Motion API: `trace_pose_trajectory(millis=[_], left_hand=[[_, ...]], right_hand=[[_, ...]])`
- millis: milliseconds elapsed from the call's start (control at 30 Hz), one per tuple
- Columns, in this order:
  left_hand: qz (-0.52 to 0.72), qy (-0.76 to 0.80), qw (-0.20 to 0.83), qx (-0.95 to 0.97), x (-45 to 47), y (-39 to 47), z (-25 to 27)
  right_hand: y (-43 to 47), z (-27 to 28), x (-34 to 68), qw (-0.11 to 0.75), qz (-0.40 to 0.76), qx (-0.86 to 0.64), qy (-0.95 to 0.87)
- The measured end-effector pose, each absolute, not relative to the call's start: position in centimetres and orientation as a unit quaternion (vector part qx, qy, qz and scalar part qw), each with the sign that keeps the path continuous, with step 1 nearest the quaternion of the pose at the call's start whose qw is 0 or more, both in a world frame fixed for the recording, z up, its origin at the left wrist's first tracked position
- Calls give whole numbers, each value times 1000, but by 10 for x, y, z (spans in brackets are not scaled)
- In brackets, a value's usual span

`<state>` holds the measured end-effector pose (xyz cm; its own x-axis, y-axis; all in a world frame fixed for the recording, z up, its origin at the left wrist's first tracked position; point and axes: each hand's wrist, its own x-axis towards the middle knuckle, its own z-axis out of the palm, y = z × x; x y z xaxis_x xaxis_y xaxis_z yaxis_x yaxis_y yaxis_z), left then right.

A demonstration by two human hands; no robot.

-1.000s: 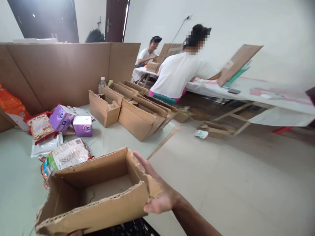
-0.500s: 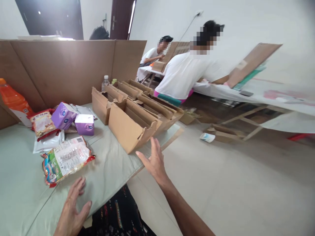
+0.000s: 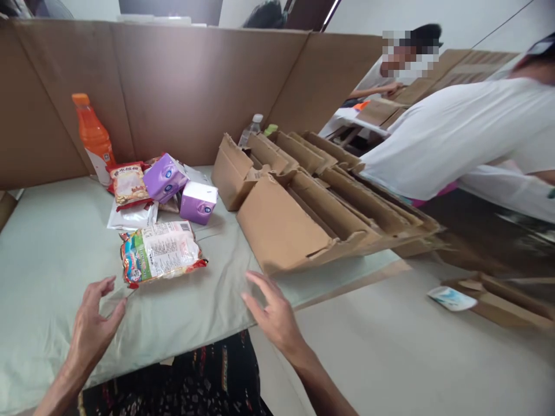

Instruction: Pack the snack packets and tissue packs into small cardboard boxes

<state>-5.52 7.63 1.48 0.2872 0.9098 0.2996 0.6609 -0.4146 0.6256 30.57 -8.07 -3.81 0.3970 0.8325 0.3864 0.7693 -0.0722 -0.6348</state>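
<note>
My left hand [image 3: 93,315] hovers by the near left corner of a colourful snack bag [image 3: 167,254], thumb and fingers apart, holding nothing. The bag lies on the pale green cloth with its printed label up. My right hand [image 3: 275,312] is near the table's front edge, fingers spread and bare, just in front of a row of open cardboard boxes [image 3: 281,225]. Behind the bag are two purple tissue packs [image 3: 199,202], a red snack packet [image 3: 129,185] and a white packet [image 3: 133,216], piled together.
An orange drink bottle [image 3: 93,138] stands at the back left before a cardboard screen [image 3: 208,86]. A clear bottle [image 3: 251,130] is behind the boxes. Two people in white shirts [image 3: 481,121] sit at the right. A low carton [image 3: 503,300] lies on the floor.
My view has swung left, so the table and its goods show further right. My left hand has moved left, away from the table's front edge. Both hands remain empty.
</note>
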Motion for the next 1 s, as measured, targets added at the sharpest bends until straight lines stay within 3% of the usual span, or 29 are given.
trace_pose_trajectory(millis=[200,433,667,1000], left_hand=[[322,460,242,791,-38,116,3],[392,446,287,752,-31,138,13],[483,503,341,631,-42,185,28],[501,512,415,561,-50,187,-20]], right_hand=[[18,-28,278,359,109,-677,-633],[62,-1,256,515,110,-592,-610],[110,9,266,652,319,-539,-426],[102,-68,260,594,290,-633,-404]])
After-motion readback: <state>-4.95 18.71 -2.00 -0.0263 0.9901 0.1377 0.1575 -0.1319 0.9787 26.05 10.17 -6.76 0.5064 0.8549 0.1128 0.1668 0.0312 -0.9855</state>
